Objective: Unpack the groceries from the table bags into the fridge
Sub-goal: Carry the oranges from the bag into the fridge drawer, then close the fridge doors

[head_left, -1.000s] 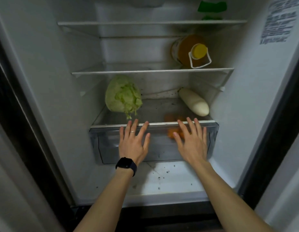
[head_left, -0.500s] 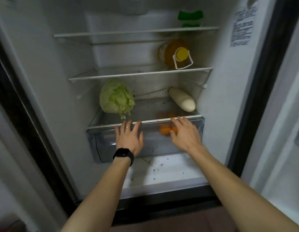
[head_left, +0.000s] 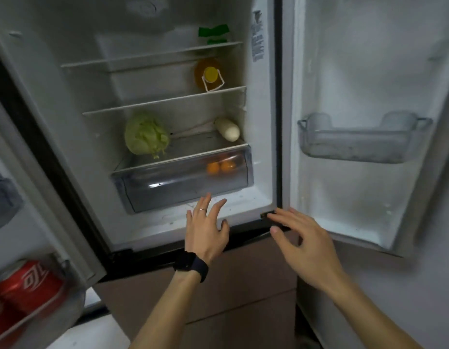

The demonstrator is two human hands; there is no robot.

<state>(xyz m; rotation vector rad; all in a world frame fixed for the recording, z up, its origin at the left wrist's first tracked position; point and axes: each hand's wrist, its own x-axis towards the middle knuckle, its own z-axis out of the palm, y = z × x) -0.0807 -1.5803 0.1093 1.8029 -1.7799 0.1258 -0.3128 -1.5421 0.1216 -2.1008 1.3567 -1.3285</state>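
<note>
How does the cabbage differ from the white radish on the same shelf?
The cabbage is green, round and leafy; the white radish is pale, smooth and long. The cabbage sits at the left, the white radish lies at the right. Both rest on the shelf above the drawer.

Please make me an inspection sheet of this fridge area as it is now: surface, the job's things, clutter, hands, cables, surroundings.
Surface: fridge floor, white, with dark specks on it.
Job's things: cabbage and white radish lie on the shelf above the drawer; two oranges show through the drawer's clear front; oil bottle one shelf higher; green pack on the top shelf.
Clutter: nothing seen besides the specks.
Hands: left hand open, holding nothing, in front of the drawer, watch on its wrist; right hand open, holding nothing, by the lower door corner.
Cables: nothing seen.
Surroundings: right door open, with a clear bin; red cans in the left door.
</note>
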